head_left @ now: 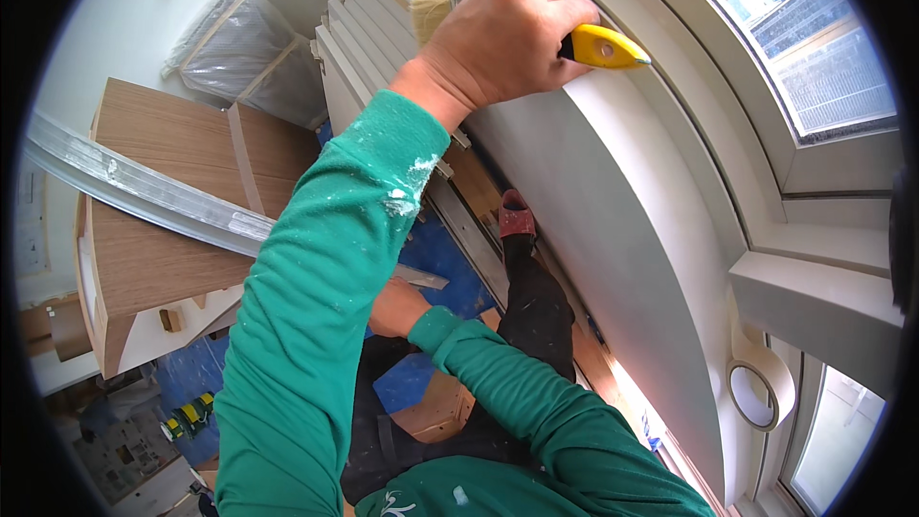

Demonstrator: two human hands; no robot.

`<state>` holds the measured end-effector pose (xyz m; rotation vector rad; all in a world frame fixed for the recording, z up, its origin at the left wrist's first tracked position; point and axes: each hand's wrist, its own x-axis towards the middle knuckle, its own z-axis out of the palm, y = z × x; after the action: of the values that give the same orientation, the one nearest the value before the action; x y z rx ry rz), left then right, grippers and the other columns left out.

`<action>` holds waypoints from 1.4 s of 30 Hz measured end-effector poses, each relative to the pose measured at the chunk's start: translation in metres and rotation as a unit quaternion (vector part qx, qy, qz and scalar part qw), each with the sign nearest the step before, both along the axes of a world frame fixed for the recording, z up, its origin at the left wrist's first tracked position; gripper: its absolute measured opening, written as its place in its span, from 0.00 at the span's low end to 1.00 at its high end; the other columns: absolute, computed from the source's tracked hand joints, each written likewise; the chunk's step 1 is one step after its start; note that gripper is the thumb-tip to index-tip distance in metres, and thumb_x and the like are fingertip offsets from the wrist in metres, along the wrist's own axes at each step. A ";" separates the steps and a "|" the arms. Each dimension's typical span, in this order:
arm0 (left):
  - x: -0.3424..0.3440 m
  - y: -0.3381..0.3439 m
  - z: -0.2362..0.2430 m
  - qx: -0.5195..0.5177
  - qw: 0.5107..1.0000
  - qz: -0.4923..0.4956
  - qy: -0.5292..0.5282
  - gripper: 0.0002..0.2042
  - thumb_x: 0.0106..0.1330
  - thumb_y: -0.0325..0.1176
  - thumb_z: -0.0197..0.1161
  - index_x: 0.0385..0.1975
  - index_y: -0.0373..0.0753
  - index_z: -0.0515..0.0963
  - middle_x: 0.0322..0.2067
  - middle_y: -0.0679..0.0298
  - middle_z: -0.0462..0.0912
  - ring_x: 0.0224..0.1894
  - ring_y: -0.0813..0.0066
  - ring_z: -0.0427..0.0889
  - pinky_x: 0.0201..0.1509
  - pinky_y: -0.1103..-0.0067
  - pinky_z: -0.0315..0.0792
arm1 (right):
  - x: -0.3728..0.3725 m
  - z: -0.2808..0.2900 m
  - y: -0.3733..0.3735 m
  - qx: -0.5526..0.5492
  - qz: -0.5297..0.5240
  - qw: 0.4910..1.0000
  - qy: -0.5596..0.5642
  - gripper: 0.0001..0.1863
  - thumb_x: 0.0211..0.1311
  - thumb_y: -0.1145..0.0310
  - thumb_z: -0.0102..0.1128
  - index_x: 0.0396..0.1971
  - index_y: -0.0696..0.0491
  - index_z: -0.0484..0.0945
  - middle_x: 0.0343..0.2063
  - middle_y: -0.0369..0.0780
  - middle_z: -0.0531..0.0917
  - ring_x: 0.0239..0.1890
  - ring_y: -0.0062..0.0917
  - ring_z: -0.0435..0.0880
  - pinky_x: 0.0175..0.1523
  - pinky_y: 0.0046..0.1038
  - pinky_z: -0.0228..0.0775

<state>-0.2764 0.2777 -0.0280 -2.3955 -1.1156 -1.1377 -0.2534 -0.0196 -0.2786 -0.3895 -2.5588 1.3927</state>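
My left hand (512,38) is closed around a paintbrush, high up beside the white curved panel (613,191) under the window. Its yellow handle (608,46) sticks out to the right of my fist. Pale bristles (433,11) show on the other side, close to the panel's far end. Lower down, my right hand (394,308) is partly covered by my left sleeve, so its fingers are hidden. A flat metal strip (421,276) shows just beyond that hand; I cannot tell whether it is held.
A roll of masking tape (761,393) hangs by the window frame at right. Left stands a wooden cabinet (172,230), with a long metal profile (153,182) across it. White boards (349,48) lean near a plastic-wrapped item (239,48). Blue sheeting (445,249) covers some floor.
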 end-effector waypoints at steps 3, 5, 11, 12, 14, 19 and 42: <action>0.006 0.000 -0.001 -0.003 1.000 -0.001 -0.003 0.15 0.52 0.36 0.80 0.38 0.43 0.86 0.35 0.65 0.87 0.37 0.63 0.89 0.44 0.71 0.86 | 0.000 0.002 0.000 -0.009 -0.002 1.000 -0.001 0.10 0.60 0.67 0.68 0.38 0.56 0.84 0.41 0.47 0.88 0.46 0.46 0.89 0.51 0.48 0.79; 0.009 0.000 0.000 -0.005 1.000 -0.004 -0.007 0.15 0.52 0.36 0.80 0.38 0.42 0.86 0.35 0.65 0.88 0.37 0.63 0.89 0.44 0.71 0.86 | 0.000 0.003 0.001 -0.018 -0.006 1.000 0.005 0.10 0.60 0.67 0.68 0.38 0.56 0.84 0.40 0.47 0.88 0.46 0.46 0.89 0.51 0.48 0.79; -0.004 0.003 -0.002 -0.003 1.000 -0.012 -0.006 0.16 0.55 0.34 0.82 0.39 0.38 0.86 0.37 0.58 0.89 0.37 0.59 0.89 0.42 0.72 0.85 | 0.005 0.018 0.009 -0.017 0.016 0.999 -0.027 0.11 0.60 0.67 0.67 0.40 0.56 0.84 0.39 0.48 0.88 0.45 0.46 0.89 0.51 0.48 0.79; -0.003 0.003 -0.003 -0.006 1.000 -0.011 -0.011 0.15 0.55 0.34 0.82 0.40 0.38 0.86 0.37 0.58 0.89 0.37 0.59 0.90 0.42 0.72 0.85 | 0.005 0.018 0.009 -0.019 0.020 0.999 -0.030 0.11 0.60 0.68 0.67 0.40 0.56 0.84 0.39 0.48 0.88 0.45 0.46 0.89 0.50 0.48 0.80; 0.000 0.003 -0.003 -0.014 1.000 -0.009 -0.026 0.15 0.55 0.35 0.81 0.40 0.39 0.86 0.37 0.60 0.89 0.37 0.60 0.90 0.42 0.72 0.85 | 0.003 0.014 0.006 -0.012 0.016 1.000 -0.016 0.10 0.60 0.68 0.66 0.40 0.56 0.84 0.39 0.48 0.88 0.45 0.46 0.89 0.50 0.48 0.80; 0.010 0.002 -0.003 -0.023 0.998 -0.009 -0.054 0.14 0.54 0.36 0.79 0.39 0.41 0.86 0.35 0.63 0.88 0.37 0.62 0.89 0.43 0.71 0.86 | -0.005 -0.004 -0.001 0.002 -0.008 1.000 0.025 0.10 0.60 0.68 0.65 0.39 0.56 0.84 0.39 0.48 0.88 0.44 0.46 0.89 0.50 0.48 0.80; 0.013 -0.005 0.005 -0.068 0.992 0.021 -0.101 0.18 0.55 0.38 0.84 0.39 0.34 0.88 0.34 0.56 0.90 0.34 0.61 0.90 0.41 0.74 0.84 | -0.001 -0.004 -0.002 -0.004 -0.007 1.000 0.018 0.11 0.59 0.68 0.67 0.41 0.55 0.84 0.40 0.47 0.89 0.45 0.45 0.89 0.51 0.47 0.79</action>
<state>-0.2631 0.2731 -0.0229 -2.3860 -1.3405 -1.3546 -0.2548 -0.0218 -0.2828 -0.3789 -2.5177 1.3922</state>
